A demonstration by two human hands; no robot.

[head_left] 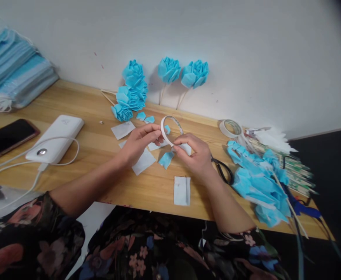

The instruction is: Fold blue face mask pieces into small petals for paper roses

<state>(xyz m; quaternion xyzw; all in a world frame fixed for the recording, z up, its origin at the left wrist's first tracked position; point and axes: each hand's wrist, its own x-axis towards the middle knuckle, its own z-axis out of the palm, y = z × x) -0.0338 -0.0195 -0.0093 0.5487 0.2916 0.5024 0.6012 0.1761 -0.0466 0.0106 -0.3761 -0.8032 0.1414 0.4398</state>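
A thin roll of white tape [163,134] is held up above the table between my two hands. My left hand [143,142] pinches its left side. The thumb and fingers of my right hand [194,153] are closed at its lower right edge. Below the roll lie pale paper squares [143,161] and a cut blue piece [166,159]. Small blue petal-shaped pieces [141,116] are just behind my left hand. Black-handled scissors [224,171] rest beside my right wrist, their blades hidden by it. Another pale paper square [182,190] lies near the front edge.
Blue paper roses [131,93] on sticks lie or lean at the wall. A second tape roll [230,128], crumpled blue material [259,184] and a blue-handled tool [306,210] are at right. At left are a power bank [56,136], a phone [9,140] and stacked face masks [16,70].
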